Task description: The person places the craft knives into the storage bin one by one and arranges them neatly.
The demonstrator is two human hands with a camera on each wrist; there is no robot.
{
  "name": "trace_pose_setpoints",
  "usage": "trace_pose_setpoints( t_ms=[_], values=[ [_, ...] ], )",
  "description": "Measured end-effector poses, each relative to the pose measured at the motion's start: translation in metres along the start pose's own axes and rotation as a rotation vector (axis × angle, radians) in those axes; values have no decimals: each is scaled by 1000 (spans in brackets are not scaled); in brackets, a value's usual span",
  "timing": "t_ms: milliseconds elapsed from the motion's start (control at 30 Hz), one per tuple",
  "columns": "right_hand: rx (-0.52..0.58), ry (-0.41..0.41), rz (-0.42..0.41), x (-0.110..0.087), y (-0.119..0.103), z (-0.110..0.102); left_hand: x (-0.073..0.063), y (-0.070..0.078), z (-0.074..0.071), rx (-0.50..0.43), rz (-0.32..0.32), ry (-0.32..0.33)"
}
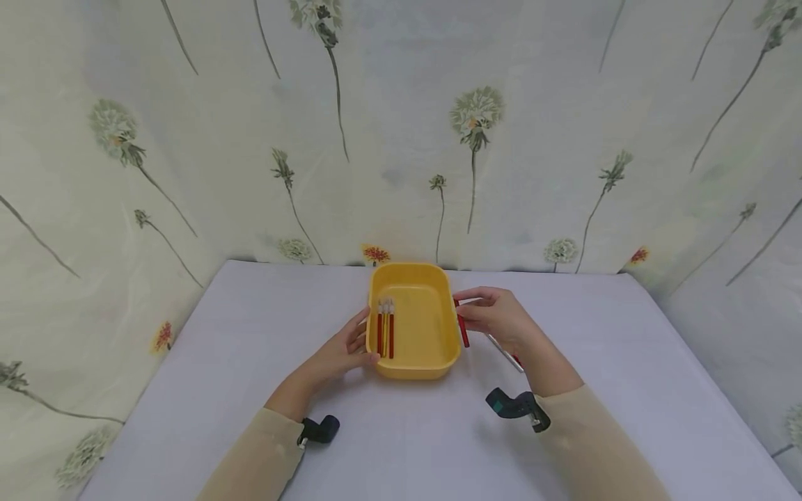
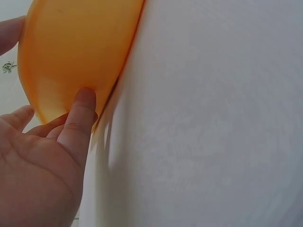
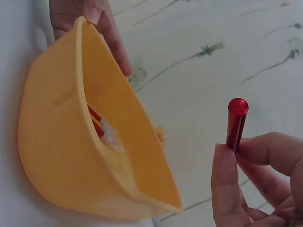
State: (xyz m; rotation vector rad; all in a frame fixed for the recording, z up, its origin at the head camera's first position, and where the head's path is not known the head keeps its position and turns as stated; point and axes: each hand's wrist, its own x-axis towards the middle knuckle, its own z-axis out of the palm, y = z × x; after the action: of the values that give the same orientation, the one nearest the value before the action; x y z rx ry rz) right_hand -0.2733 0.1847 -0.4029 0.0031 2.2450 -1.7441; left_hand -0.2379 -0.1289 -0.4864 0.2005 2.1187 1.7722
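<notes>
A yellow plastic basin [image 1: 413, 371] stands on the white table. My left hand [image 1: 343, 346] rests against its near left corner, thumb by the rim and fingers relaxed along the outer wall. In the left wrist view the thumb presses the basin wall [image 2: 71, 52]. Lying side by side inside, on the left, are several slim red and yellow brushes [image 1: 385, 334] with pale tips. Just outside the right rim, my right hand [image 1: 495, 316] pinches a shiny red pen-like rod [image 3: 236, 124] between thumb and fingers. Its flat round end faces the right wrist camera.
Below the right hand lies a slim silver stick [image 1: 501, 351] with a red part, partly hidden by the wrist. Behind the table [image 1: 401, 445] hangs a pale cloth [image 1: 401, 139] printed with dandelions. Dark wrist cameras [image 1: 516, 407] sit on both sleeves.
</notes>
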Motion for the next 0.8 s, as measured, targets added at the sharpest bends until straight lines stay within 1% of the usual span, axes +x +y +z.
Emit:
trace_pose_setpoints(
  t_ms=[233, 400, 600, 800],
  values=[
    [68, -26, 30, 12, 3, 28, 1, -2, 0, 0, 6, 0],
    [76, 0, 72, 23, 5, 50, 1, -3, 1, 0, 2, 3],
    [82, 12, 53, 37, 9, 75, 1, -3, 0, -1, -1, -3],
    [70, 9, 42, 49, 17, 92, 2, -3, 0, 2, 9, -10]
  ],
)
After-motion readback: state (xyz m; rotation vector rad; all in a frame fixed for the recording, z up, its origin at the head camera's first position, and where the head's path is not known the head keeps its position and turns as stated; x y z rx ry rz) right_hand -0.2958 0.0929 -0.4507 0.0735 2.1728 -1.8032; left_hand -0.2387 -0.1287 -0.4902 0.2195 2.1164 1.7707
